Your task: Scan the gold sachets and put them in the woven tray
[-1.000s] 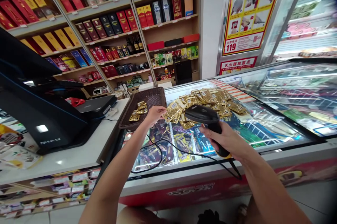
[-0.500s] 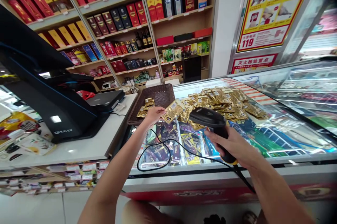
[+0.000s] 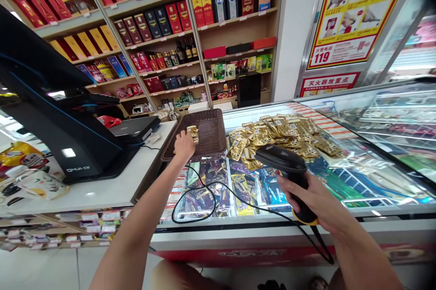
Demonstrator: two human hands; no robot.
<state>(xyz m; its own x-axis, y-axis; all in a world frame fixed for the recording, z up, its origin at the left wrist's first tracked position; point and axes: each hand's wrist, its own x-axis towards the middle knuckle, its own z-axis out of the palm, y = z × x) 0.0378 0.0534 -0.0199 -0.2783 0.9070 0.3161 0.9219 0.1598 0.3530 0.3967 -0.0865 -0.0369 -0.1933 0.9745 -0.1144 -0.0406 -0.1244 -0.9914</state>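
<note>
Right hand [image 3: 311, 195] wrapped round scanner [image 3: 282, 158]; left hand [image 3: 185, 146] in basket [image 3: 210, 133], grip unclear; poster [image 3: 357, 22] "119".

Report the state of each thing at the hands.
Scanner: held handle-down; power unclear.
Right grip: closed around the scanner.
Basket: upright, a few gold packets inside.
Left grip: in the basket; whether holding anything, unclear.
Packet heap: loose, overlapping.
Cable: slack, looped.
</note>
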